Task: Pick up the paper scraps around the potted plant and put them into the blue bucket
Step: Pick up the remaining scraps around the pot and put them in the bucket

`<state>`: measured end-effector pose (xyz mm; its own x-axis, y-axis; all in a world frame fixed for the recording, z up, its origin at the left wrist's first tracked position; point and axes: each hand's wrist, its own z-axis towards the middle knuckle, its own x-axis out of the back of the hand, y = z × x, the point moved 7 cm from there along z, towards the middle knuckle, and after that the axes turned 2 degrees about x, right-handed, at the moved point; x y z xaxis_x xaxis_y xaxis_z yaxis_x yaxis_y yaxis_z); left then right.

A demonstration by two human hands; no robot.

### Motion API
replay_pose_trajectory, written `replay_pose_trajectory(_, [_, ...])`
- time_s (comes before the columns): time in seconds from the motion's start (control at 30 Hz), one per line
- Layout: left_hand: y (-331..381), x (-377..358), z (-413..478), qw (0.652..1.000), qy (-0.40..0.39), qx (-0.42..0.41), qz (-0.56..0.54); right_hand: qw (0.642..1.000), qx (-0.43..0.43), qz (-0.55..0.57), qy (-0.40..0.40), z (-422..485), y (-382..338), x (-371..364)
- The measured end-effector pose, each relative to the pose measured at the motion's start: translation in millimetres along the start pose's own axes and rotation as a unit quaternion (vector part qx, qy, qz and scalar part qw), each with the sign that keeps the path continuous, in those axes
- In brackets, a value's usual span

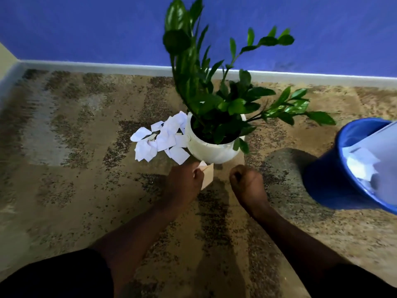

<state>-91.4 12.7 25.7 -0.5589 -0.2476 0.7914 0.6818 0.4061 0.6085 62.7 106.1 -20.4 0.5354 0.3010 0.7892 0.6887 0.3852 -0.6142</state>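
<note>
Torn white paper scraps (163, 138) lie heaped against the left side of a round white plant pot (211, 150). Just before it the left hand (184, 182) pinches one pale scrap (208, 176), the right hand (247, 182) fisted alongside. A blue plastic bucket (322, 181) holding paper stands to its right

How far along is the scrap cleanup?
Done: some white paper scraps already lie in the round blue plastic bucket. In hand: left hand pinches one scrap; right hand is fisted. Left: a pile of scraps beside the white plant pot.

Left grip (184, 182) pinching paper scrap (208, 176), right grip (246, 182) fisted, forearms outstretched
</note>
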Motion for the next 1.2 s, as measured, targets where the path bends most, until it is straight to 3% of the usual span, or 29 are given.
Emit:
replay_pose_trajectory(0.23, [68.7, -20.2, -7.5, 0.995, -0.043, 0.006, -0.085, 0.992, -0.039, 0.069, 0.094, -21.4, 16.4, 97.4])
replay_pose_trajectory(0.4, [149.3, -25.6, -5.7, 0.990, -0.049, -0.059, -0.118, 0.971, -0.088, 0.127, 0.180, -40.9, 34.5, 176.8])
replay_pose_trajectory(0.57, [246.5, -26.5, 3.9, 0.980, -0.022, -0.141, -0.142, 0.940, -0.155, 0.111, 0.284, -50.7, 64.1, 253.7])
replay_pose_trajectory(0.67, [289.2, -38.3, 14.9, 0.980, -0.010, -0.149, -0.133, 0.920, -0.177, 0.143, 0.319, -50.6, 83.9, 276.2])
replay_pose_trajectory(0.97, [321.0, -86.6, 46.4, 0.994, -0.004, -0.075, -0.084, 0.916, -0.209, 0.082, 0.333, -45.1, 113.9, 302.5])
replay_pose_trajectory(1.2, [319.9, -113.4, 52.6, 0.989, -0.065, -0.097, -0.092, 0.923, -0.212, 0.074, 0.314, -38.9, 122.3, 301.8])
